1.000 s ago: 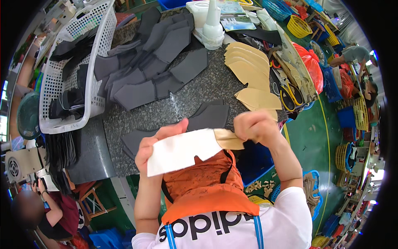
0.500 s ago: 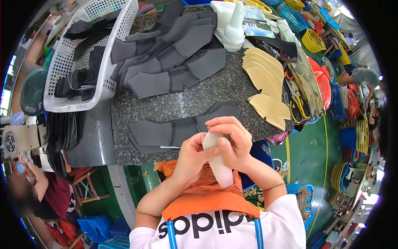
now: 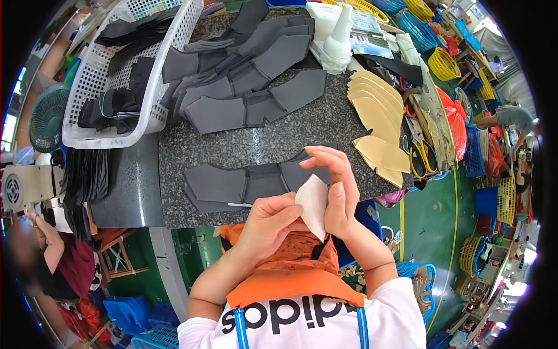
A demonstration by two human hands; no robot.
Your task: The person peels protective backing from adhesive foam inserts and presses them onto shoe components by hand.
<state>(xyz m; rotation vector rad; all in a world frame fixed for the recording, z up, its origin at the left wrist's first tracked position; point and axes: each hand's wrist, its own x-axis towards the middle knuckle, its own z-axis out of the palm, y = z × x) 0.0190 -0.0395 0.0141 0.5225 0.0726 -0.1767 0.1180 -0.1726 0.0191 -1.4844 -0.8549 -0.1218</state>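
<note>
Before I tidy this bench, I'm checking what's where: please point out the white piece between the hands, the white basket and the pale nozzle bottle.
White piece (image 3: 311, 203), head view: middle of its visible face.
White basket (image 3: 104, 143), head view: its near rim.
Pale nozzle bottle (image 3: 337, 47), head view: its body.

The person's left forearm (image 3: 224, 270) slants inward from the lower left and the right forearm (image 3: 369, 247) from the lower right, both arms bent, the hands close together. The left hand (image 3: 272, 223) pinches between thumb and bent index finger, thumb side uppermost. The right hand (image 3: 340, 200) is raised, palm facing left, fingers curved over loosely, thumb apart from them
</note>
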